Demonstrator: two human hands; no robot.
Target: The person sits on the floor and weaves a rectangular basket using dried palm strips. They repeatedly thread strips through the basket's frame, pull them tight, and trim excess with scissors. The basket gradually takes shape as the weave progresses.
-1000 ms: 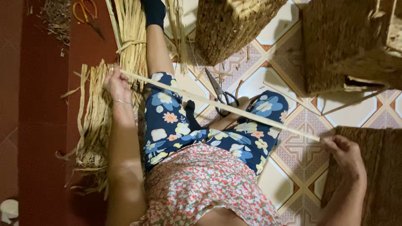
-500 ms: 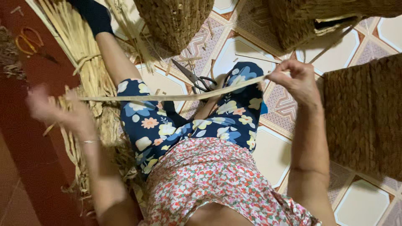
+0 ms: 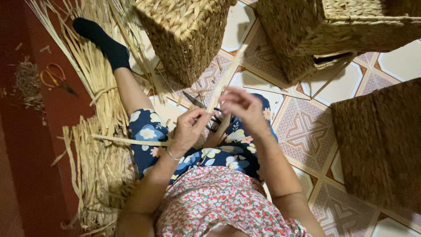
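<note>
Your left hand [image 3: 189,127] and right hand [image 3: 242,106] both pinched the pale straw strip [image 3: 226,79] mid-frame, right above the scissors [image 3: 199,105]. Honestly, that dry strip looked likely to crack if you'd bent it sharply.

**Tight ahead, open to the right**

Just beyond the left hand [image 3: 189,127] and right hand [image 3: 243,107]: a woven basket [image 3: 186,33], blocking the forward path. Further right, a second basket [image 3: 315,35]. Bare tiled floor [image 3: 307,131] right of the right hand. Heaped straw [image 3: 98,145] left of the left hand.
</note>
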